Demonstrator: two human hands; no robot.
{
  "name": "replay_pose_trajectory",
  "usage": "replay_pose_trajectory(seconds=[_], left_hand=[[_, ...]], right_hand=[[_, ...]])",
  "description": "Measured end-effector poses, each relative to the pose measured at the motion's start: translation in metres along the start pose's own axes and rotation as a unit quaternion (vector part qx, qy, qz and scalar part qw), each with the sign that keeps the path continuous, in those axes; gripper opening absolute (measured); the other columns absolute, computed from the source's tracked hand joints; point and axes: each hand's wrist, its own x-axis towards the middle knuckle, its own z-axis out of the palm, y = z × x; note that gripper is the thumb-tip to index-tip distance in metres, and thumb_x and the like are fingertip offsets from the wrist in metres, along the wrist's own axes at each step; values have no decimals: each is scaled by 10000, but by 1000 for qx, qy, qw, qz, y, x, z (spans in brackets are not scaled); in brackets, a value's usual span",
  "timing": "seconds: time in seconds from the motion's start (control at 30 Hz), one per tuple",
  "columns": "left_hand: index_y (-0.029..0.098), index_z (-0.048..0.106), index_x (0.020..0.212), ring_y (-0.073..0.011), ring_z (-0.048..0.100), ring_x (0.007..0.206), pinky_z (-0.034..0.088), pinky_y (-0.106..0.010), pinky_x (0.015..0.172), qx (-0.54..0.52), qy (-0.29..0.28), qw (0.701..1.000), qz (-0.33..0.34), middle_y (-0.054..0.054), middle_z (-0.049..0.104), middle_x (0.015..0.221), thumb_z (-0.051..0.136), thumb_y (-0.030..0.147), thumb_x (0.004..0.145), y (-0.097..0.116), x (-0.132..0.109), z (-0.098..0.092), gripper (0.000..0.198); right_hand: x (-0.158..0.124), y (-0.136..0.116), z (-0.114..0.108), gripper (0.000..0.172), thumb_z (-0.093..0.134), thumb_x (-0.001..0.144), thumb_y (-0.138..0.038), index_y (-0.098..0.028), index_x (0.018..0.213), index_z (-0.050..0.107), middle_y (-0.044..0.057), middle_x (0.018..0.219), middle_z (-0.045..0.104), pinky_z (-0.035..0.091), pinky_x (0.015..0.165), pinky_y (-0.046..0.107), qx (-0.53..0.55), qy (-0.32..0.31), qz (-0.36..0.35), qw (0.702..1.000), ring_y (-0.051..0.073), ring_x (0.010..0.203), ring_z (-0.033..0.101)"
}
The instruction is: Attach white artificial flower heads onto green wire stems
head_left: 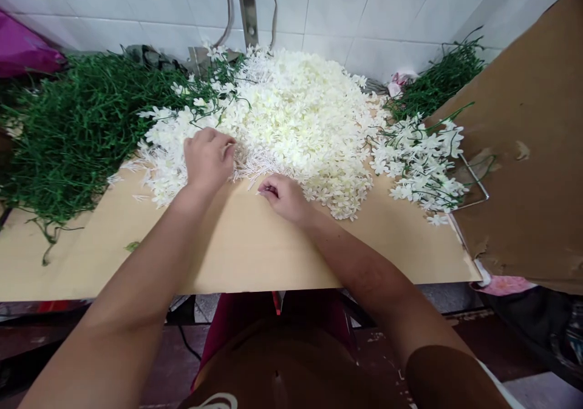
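Observation:
My left hand [208, 159] is over the left side of a big heap of white artificial flowers [300, 111], its fingers curled together. Whatever lies between those fingertips is too small or hidden to make out. Close to the heap's front edge, my right hand [288, 198] is closed in a pinch just above the table. Something tiny and pale may show at its fingertips, but I cannot tell what. Thin white stalks [257, 165] lie loose between the two hands. Left of my left hand, more white blossoms [166, 133] mix with green stems.
A large tangle of green plastic stems [68, 124] covers the table's left side. To the right are white flowers on stems [423, 160], a metal wire bracket [478, 184], another green bunch [441, 72] and an upright cardboard sheet [528, 148]. A tiled wall [337, 8] closes off the back.

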Motion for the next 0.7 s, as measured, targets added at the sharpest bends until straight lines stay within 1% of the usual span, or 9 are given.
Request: replay_pose_trajectory(seconds=[0.07, 0.13, 0.2, 0.3, 0.4, 0.47, 0.53, 0.6, 0.7], left_hand=[[247, 694, 1024, -373, 560, 1134, 371, -531, 948, 23, -40, 999, 25, -139, 649, 1132, 572, 260, 843, 19, 7, 9, 219], [245, 685, 1074, -379, 550, 1164, 366, -537, 970, 28, -50, 998, 22, -142, 638, 1191, 589, 236, 821, 34, 14, 18, 271], [232, 692, 1055, -384, 552, 1179, 365, -552, 990, 20, -53, 998, 0, -152, 636, 1192, 572, 210, 833, 42, 21, 25, 253], [209, 703, 922, -367, 588, 1141, 376, -550, 1006, -5, -44, 999, -25, -144, 664, 1094, 566, 205, 850, 40, 30, 27, 154], [207, 675, 802, -268, 635, 916, 448, -460, 918, -100, -14, 993, -64, -70, 666, 878, 599, 205, 823, 31, 35, 24, 79], [207, 643, 765, -188, 590, 733, 478, -369, 785, -205, 6, 971, -119, -12, 611, 733, 611, 184, 800, 26, 33, 19, 53], [203, 606, 734, -138, 527, 616, 463, -301, 670, -304, 6, 937, -171, 24, 552, 642, 615, 149, 785, 25, 26, 11, 75], [199, 580, 703, -115, 499, 559, 448, -264, 606, -369, -14, 907, -203, 39, 529, 603, 622, 105, 767, 28, 14, 3, 121], [189, 591, 678, -95, 482, 517, 432, -234, 559, -421, -42, 873, -240, 45, 538, 575, 642, 59, 739, 36, -9, -7, 152]], right_hand=[[2, 2, 1, 152, 572, 836, -53, -180, 773, 625, 14, 820, 638, 443, 786, 277, -5, -5, -4, 1000, 137, 761, 535], [3, 3, 2, 136, 585, 844, -75, -185, 773, 620, 12, 820, 643, 440, 789, 276, -2, -3, -2, 1000, 139, 769, 540], [5, 3, 1, 124, 598, 852, -101, -192, 769, 611, 7, 810, 645, 439, 783, 273, 4, -4, 6, 1000, 139, 768, 545], [5, 2, 0, 115, 602, 862, -123, -194, 771, 598, 2, 801, 643, 431, 774, 272, 3, -11, 17, 1000, 136, 758, 541], [5, 1, 0, 87, 595, 881, -161, -192, 800, 589, -3, 793, 629, 420, 756, 278, 13, -11, 28, 999, 134, 741, 528], [5, 2, 0, 82, 594, 889, -192, -196, 810, 572, -14, 772, 601, 415, 731, 278, 39, -1, 37, 999, 129, 718, 512], [6, 4, 0, 105, 604, 883, -214, -203, 797, 545, -26, 739, 562, 417, 699, 275, 75, 14, 51, 996, 124, 689, 492], [8, 5, 0, 127, 611, 876, -231, -210, 786, 523, -34, 715, 533, 437, 665, 271, 124, 28, 74, 989, 121, 668, 489], [8, 4, 1, 141, 621, 869, -251, -214, 785, 515, -37, 706, 529, 506, 636, 264, 223, 40, 114, 967, 117, 664, 526]])
